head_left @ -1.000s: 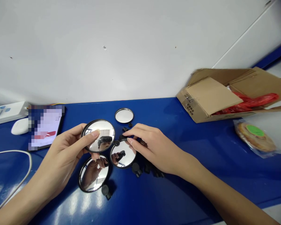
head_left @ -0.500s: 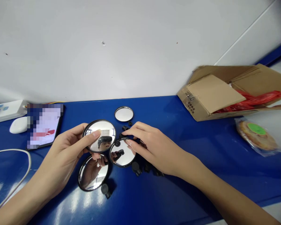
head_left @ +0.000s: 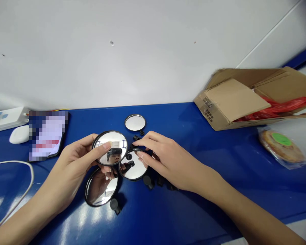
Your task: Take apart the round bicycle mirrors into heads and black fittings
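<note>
My left hand (head_left: pixel 75 160) pinches a round, black-rimmed mirror (head_left: pixel 102 161), with the thumb across its face and fingers beneath. Below it lies another round mirror (head_left: pixel 99 189), partly covered by the held one. My right hand (head_left: pixel 170 156) is bent over a third mirror (head_left: pixel 134 172), its thumb by the rim. Its index fingertip presses a small black part (head_left: pixel 134 145), mostly hidden between finger and thumb. Black swivel pieces (head_left: pixel 148 182) sit under the right hand, and one swivel piece (head_left: pixel 115 205) lies near the lower mirror. A fourth mirror (head_left: pixel 135 122) lies farther back.
On the left are a phone (head_left: pixel 49 134), a white rounded case (head_left: pixel 19 134), a white power strip (head_left: pixel 9 119) and a white cable (head_left: pixel 30 173). At right stands an open cardboard box (head_left: pixel 219 109) holding red plastic, with a wrapped round pastry (head_left: pixel 290 151) before it. A white wall (head_left: pixel 153 58) rises behind.
The held mirror and my left hand have shifted slightly right. My right hand stays almost in place over the black parts. The whole view has tilted a little.
</note>
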Motion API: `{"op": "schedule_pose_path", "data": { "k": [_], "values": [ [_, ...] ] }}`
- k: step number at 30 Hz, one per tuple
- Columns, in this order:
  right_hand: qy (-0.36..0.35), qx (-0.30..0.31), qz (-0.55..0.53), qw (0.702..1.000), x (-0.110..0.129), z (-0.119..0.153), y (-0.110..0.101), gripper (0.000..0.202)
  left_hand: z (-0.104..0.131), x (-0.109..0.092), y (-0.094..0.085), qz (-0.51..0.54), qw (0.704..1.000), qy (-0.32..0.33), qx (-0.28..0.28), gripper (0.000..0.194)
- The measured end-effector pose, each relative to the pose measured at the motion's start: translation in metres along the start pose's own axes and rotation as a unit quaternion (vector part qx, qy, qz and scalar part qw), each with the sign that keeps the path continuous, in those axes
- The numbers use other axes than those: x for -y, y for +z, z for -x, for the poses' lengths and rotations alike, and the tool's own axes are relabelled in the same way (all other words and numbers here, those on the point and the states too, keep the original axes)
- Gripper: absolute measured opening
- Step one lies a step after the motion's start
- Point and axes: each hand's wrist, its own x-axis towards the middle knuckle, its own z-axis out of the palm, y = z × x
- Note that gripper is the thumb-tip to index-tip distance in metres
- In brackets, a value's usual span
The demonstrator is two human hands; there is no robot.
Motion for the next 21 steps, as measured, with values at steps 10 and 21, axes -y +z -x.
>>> {"op": "schedule_pose_path", "data": {
  "k": [10,21],
  "values": [
    [0.001,0.005,0.011,1.0,0.0018,0.0001,-0.0005,0.026,-0.0023,0.0065,-0.0013,0.025,0.999,-0.016,0.024,0.038],
    [-0.002,0.013,0.014,1.0,0.0035,0.0004,-0.002,0.026,-0.004,0.0081,-0.0034,0.002,1.0,0.002,0.007,0.04]
  ]
}}
